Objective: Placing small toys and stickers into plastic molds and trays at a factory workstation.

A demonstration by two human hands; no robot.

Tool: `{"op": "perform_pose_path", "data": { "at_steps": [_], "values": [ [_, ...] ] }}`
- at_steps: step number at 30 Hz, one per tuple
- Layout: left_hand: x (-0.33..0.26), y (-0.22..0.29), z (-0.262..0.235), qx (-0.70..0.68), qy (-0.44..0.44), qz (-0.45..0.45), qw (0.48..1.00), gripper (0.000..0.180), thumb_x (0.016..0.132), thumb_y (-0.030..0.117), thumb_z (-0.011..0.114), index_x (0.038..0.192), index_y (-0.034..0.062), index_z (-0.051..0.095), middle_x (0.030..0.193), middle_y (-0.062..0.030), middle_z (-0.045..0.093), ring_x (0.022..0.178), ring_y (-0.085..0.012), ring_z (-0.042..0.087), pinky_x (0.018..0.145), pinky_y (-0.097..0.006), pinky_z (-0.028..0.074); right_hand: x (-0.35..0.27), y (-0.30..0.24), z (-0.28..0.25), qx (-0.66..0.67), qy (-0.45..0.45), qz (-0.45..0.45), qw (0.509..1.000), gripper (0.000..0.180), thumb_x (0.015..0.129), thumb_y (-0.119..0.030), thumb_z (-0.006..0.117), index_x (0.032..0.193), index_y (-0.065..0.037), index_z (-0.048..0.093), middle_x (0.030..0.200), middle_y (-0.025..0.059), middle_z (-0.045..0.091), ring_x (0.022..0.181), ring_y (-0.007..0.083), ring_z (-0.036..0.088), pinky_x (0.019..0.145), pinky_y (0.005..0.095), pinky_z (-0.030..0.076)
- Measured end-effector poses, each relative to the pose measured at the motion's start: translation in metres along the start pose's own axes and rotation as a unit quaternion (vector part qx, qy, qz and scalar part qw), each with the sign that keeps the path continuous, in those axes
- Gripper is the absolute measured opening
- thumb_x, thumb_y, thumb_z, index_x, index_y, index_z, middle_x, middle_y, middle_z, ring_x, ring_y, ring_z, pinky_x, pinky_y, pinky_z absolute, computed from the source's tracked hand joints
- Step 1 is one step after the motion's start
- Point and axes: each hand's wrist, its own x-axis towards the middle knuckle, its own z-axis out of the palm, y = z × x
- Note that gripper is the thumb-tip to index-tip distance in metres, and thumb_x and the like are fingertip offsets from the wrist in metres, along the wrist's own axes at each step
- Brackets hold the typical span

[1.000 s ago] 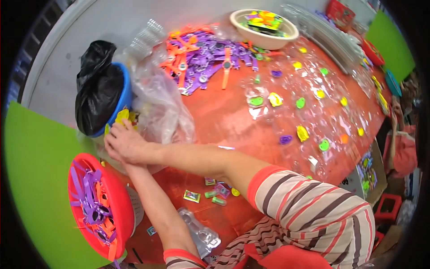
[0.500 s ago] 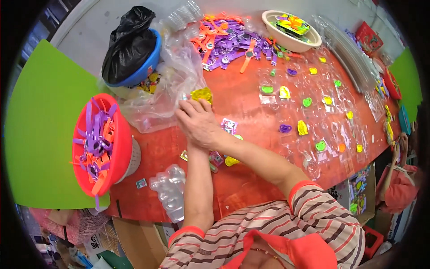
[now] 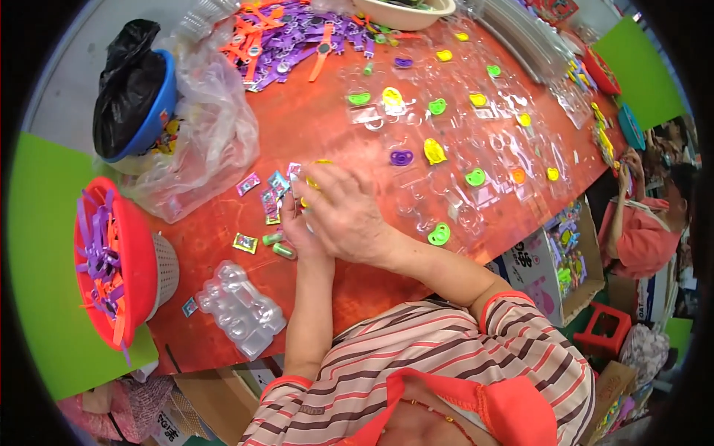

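My right hand point(image 3: 343, 212) lies palm down over the red table point(image 3: 312, 126), fingers spread, covering a small yellow toy point(image 3: 321, 163) and some small packets. Under and beside it, my left hand point(image 3: 296, 230) is mostly hidden, fingers curled near small square sticker packets point(image 3: 269, 201) and two green capsule pieces point(image 3: 279, 245). Whether either hand grips anything is hidden. A clear plastic blister tray point(image 3: 239, 311) lies near the table's front edge, to the left of my left forearm.
A red basket point(image 3: 111, 260) of purple and orange strips stands at left. A blue bowl with a black bag point(image 3: 134, 93) and a clear plastic bag point(image 3: 201, 141) sit behind. Clear trays with coloured toys point(image 3: 446, 141) cover the right. Another person point(image 3: 639, 223) sits far right.
Both hands have drawn back from the clear bag toward the table's middle and front. The view has tilted, and small packets now lie beside my hands.
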Motion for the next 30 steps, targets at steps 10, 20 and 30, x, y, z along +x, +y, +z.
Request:
{"op": "perform_pose_path", "data": {
  "at_steps": [10, 20, 30],
  "values": [
    [-0.024, -0.036, -0.025, 0.253, 0.171, 0.064, 0.95, 0.039, 0.096, 0.037, 0.045, 0.119, 0.0065, 0.057, 0.118, -0.0107, 0.06, 0.11, -0.025, 0.057, 0.096, -0.041, 0.044, -0.049, 0.034, -0.022, 0.096, -0.106, 0.126, 0.982, 0.037, 0.082, -0.011, 0.059, 0.118, -0.005, 0.054, 0.115, 0.0138, 0.055, 0.104, 0.0307, 0.053, 0.089, 0.0419, 0.039],
    [-0.02, -0.051, -0.034, 0.249, 0.202, 0.018, 0.947, 0.036, 0.096, 0.032, 0.043, 0.116, 0.0054, 0.057, 0.116, -0.011, 0.062, 0.108, -0.0248, 0.058, 0.095, -0.041, 0.046, -0.057, 0.064, -0.041, 0.137, -0.184, 0.163, 0.959, 0.02, 0.088, -0.014, 0.058, 0.106, -0.007, 0.061, 0.1, 0.009, 0.06, 0.098, 0.0261, 0.056, 0.087, 0.0376, 0.04],
    [-0.025, -0.055, -0.035, 0.107, 0.185, -0.111, 0.97, 0.041, 0.088, 0.037, 0.053, 0.12, 0.0117, 0.06, 0.117, -0.0129, 0.063, 0.105, -0.0361, 0.06, 0.075, -0.06, 0.052, -0.03, 0.128, -0.072, 0.301, -0.063, 0.312, 0.899, 0.022, 0.089, -0.017, 0.059, 0.105, -0.003, 0.064, 0.099, 0.009, 0.063, 0.094, 0.0195, 0.06, 0.084, 0.0307, 0.046]
  ]
}}
